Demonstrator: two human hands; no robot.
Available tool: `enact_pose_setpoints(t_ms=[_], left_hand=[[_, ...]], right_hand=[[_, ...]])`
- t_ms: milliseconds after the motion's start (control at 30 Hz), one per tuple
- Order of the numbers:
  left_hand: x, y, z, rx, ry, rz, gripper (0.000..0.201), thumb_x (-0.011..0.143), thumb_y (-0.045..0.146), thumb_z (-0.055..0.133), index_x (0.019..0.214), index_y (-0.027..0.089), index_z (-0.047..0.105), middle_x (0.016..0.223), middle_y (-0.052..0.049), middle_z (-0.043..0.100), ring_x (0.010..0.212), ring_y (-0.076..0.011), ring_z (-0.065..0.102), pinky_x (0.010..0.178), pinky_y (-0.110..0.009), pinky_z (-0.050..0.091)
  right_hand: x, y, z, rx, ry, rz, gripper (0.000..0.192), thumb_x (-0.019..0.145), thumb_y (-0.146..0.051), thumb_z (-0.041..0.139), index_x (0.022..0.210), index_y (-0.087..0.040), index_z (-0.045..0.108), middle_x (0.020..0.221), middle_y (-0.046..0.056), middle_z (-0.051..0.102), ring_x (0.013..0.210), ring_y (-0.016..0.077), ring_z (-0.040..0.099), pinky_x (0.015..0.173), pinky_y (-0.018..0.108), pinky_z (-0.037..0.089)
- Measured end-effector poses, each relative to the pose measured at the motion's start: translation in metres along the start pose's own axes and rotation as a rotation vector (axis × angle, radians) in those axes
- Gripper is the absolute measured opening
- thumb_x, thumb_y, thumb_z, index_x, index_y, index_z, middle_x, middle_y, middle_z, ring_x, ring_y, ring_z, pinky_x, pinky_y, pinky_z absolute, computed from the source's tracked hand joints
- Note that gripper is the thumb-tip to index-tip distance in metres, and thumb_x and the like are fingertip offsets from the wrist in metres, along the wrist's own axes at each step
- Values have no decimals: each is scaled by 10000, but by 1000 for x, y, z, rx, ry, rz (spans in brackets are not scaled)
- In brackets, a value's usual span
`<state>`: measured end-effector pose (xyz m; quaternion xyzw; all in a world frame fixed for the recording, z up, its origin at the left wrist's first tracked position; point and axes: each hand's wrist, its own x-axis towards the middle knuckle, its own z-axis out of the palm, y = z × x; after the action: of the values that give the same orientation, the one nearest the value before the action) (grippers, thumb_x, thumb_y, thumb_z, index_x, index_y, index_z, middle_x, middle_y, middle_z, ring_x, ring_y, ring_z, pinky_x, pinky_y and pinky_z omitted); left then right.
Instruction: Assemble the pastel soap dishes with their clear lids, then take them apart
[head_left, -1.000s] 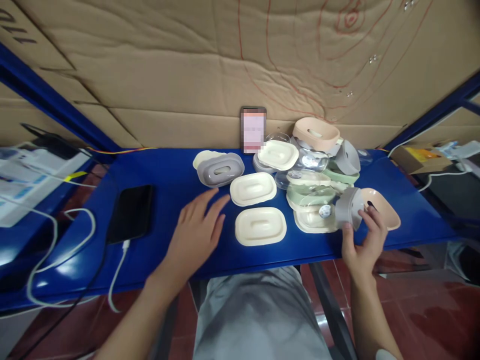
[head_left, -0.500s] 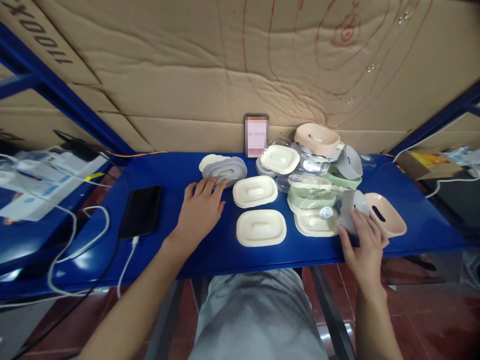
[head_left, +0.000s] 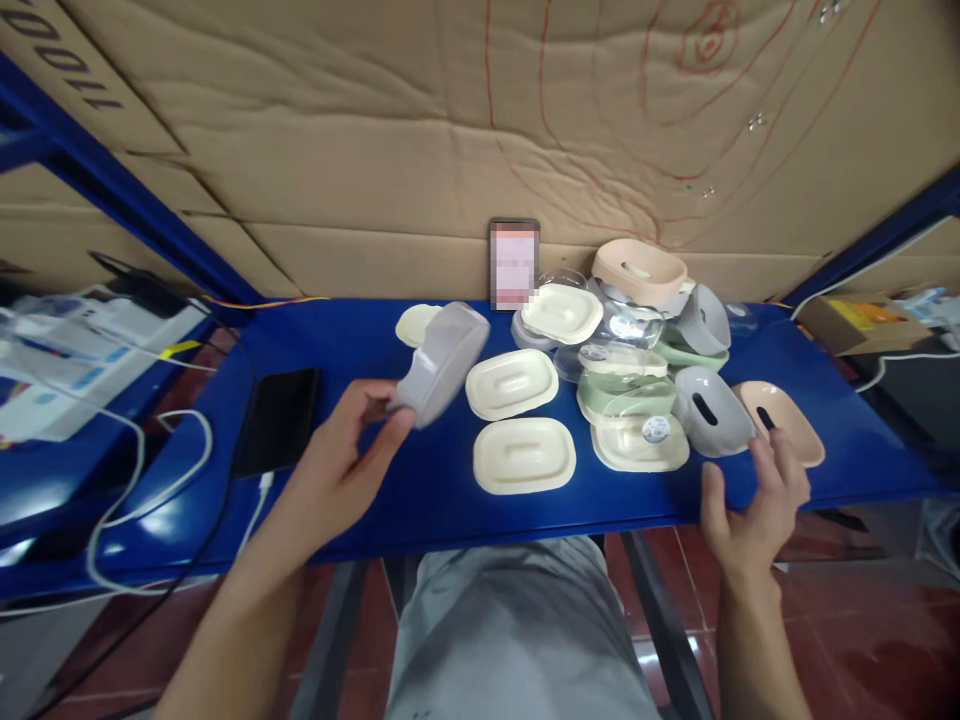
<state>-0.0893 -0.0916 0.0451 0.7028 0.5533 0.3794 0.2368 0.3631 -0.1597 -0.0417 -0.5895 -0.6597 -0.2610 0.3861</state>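
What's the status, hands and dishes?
Left hand grips tilted grey plastic soap-dish shell. Right hand open beside grey slotted dish. Cream lids nearby.

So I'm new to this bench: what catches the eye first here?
The left hand lifts a grey dish tilted off the blue table. At right, a heap of dishes piles against the cardboard wall, and the open right hand sits beside another grey tray.

Bare arms, grey trousers (head_left: 517, 630).
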Motion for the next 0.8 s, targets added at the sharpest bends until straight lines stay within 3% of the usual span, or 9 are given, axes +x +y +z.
enact_pose_setpoints(t_ms=[100, 200, 300, 400, 467, 567, 667, 733, 800], left_hand=[[-31, 25, 1, -481, -379, -174, 339, 1046, 548, 596, 1163, 236, 661, 953, -34, 677, 846, -184, 643, 763, -286, 538], [-49, 34, 19, -945, -646, -422, 446, 968, 640, 691, 1077, 208, 712, 893, -28, 662, 772, -140, 615, 688, -230, 506], [-52, 30, 36, -1154, -591, -690, 501, 871, 657, 803, 1073, 203, 739, 824, -2, 646, 671, -96, 584, 604, -185, 463], [-49, 23, 44, -1134, -548, -821, 562, 813, 647, 862, 1130, 195, 755, 770, 8, 645, 596, -89, 561, 542, -187, 444], [-46, 22, 47, -1058, -553, -839, 616, 817, 679, 838, 1172, 182, 757, 784, -13, 677, 613, -119, 601, 553, -216, 481], [-44, 19, 53, -795, -361, -645, 618, 932, 711, 687, 1290, 210, 731, 1025, -79, 759, 843, -202, 718, 711, -294, 591], [-44, 10, 60, -334, -79, -211, 495, 1066, 578, 543, 1446, 279, 646, 1458, -108, 653, 1266, -269, 665, 1072, -425, 564], [-45, 2, 66, -77, -72, 38, 482, 1082, 497, 548, 1527, 313, 573, 1632, -106, 508, 1468, -302, 533, 1224, -498, 457], [-48, -6, 73, 73, -163, 190, 541, 1070, 467, 593, 1587, 338, 501, 1713, -108, 399, 1569, -329, 420, 1271, -536, 406]], right_hand=[[3, -45, -8, 174, -42, -205, 956, 900, -310, 823, 1689, -393, 290, 1783, 100, 256, 1561, 427, 410, 1190, 676, 436], [10, -87, -17, 491, -218, -323, 864, 1006, -531, 664, 1721, -412, 194, 1816, 13, 168, 1629, 350, 309, 1254, 588, 421], [24, -109, -25, 669, -252, -352, 974, 936, -669, 713, 1724, -407, 204, 1810, -11, 199, 1651, 326, 260, 1265, 539, 442], [41, -112, -26, 664, -266, -468, 823, 875, -406, 879, 1585, -478, 470, 1801, -61, 219, 1618, 335, 343, 1262, 578, 455], [50, -111, -22, 665, -328, -540, 601, 910, -228, 834, 1454, -381, 628, 1758, -10, 347, 1569, 334, 432, 1227, 572, 502], [52, -108, -10, 650, -414, -514, 406, 959, -201, 774, 1355, -217, 688, 1563, 123, 587, 1539, 357, 471, 1178, 560, 555], [43, -108, 4, 613, -437, -363, 424, 958, -264, 791, 1358, -181, 675, 1468, 170, 643, 1511, 372, 505, 1176, 577, 554], [36, -111, 12, 575, -428, -252, 424, 957, -255, 791, 1359, -195, 671, 1475, 172, 638, 1488, 366, 536, 1177, 575, 555], [31, -115, 18, 522, -437, -175, 397, 972, -270, 773, 1351, -213, 671, 1486, 169, 631, 1474, 362, 553, 1178, 579, 553]])
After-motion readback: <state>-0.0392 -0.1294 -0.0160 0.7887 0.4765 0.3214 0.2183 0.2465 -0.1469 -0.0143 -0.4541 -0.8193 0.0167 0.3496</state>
